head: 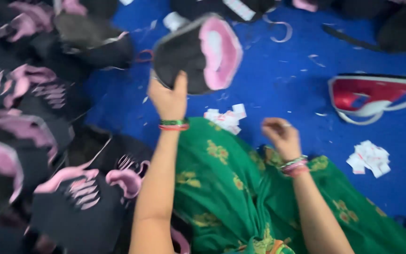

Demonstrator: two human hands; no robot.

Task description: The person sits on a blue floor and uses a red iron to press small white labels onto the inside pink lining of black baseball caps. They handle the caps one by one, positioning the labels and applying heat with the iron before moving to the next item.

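Lit evenly and brightly from above; no hard shadows, no glare. Colours strongly saturated. Marked motion blur throughout, heaviest on the black and pink shoe upper (196,51) raised in the left hand (169,96). Right hand (282,136) smeared, fingers indistinct. Edges soft, detail in dark areas lost.

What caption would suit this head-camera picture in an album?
Left hand lifts a black-and-pink shoe upper over a blue floor; right hand hovers closed.

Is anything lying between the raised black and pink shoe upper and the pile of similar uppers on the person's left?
Nothing visible does. The left hand holds the shoe upper up over the blue floor; the pile of uppers sits right beside it.
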